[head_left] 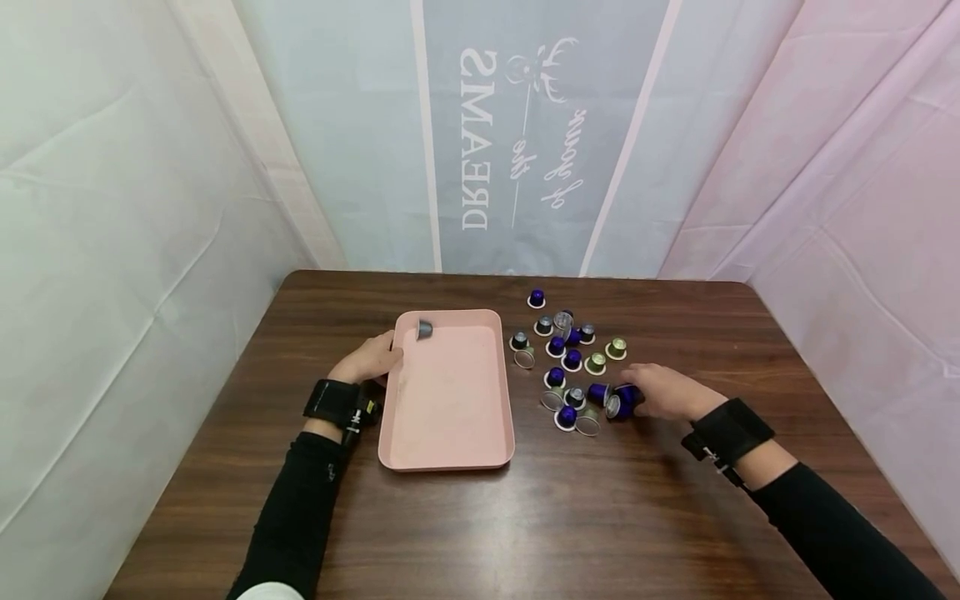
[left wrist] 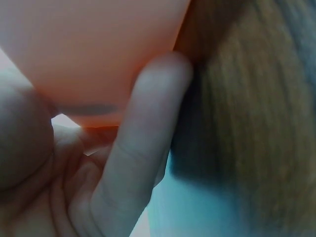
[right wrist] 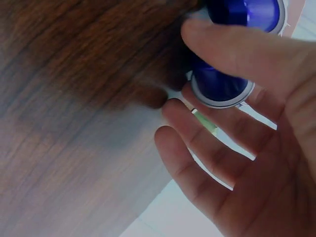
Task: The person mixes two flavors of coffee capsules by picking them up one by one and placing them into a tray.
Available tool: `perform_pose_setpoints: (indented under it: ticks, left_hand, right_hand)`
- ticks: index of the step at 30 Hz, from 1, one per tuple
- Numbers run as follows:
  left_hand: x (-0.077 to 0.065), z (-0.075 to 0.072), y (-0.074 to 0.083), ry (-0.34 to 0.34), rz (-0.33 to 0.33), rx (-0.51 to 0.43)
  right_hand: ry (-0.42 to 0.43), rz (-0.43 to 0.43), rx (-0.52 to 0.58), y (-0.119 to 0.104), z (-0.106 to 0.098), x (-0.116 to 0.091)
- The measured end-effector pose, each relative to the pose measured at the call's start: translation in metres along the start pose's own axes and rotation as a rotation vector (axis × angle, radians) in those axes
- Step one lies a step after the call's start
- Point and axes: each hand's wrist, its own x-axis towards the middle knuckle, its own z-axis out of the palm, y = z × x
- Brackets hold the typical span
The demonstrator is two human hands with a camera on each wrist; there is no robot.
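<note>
My left hand (head_left: 367, 360) grips the left rim of a pink tray (head_left: 450, 404), one finger lying along its side in the left wrist view. A grey coffee capsule (head_left: 424, 330) lies tipped over in the tray's upper left corner. Right of the tray, my right hand (head_left: 663, 390) reaches the edge of the scattered capsules. Its thumb and forefinger pinch a blue coffee capsule (right wrist: 221, 88); the thumb covers part of it. A second blue capsule (right wrist: 261, 14) shows beyond the thumb. The other fingers are loosely bent.
Several blue, grey and green capsules are spread right of the tray, some upright, some tipped; a green capsule (head_left: 617, 348) and a lone blue one (head_left: 536, 298) are among them. They lie on a brown wooden table (head_left: 480, 533). Fabric curtains (head_left: 360, 150) stand behind and beside it.
</note>
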Motion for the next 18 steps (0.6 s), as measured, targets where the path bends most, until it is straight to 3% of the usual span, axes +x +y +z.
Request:
perform_pose_setpoints:
  ticks: [5, 12, 18]
  left_hand:
    - [0.0004, 0.0005, -0.0007, 0.003, 0.003, -0.002]
    - [0.0002, 0.0018, -0.0013, 0.004, 0.004, -0.007]
    - [0.0000, 0.0024, -0.0010, 0.011, 0.007, -0.004]
  right_hand:
    - [0.042, -0.008, -0.036, 0.0014, 0.0015, -0.0003]
    - [0.013, 0.026, -0.002, -0.0029, 0.0032, 0.0004]
    - [0.042, -0.033, 0.039, -0.0071, 0.0055, 0.0028]
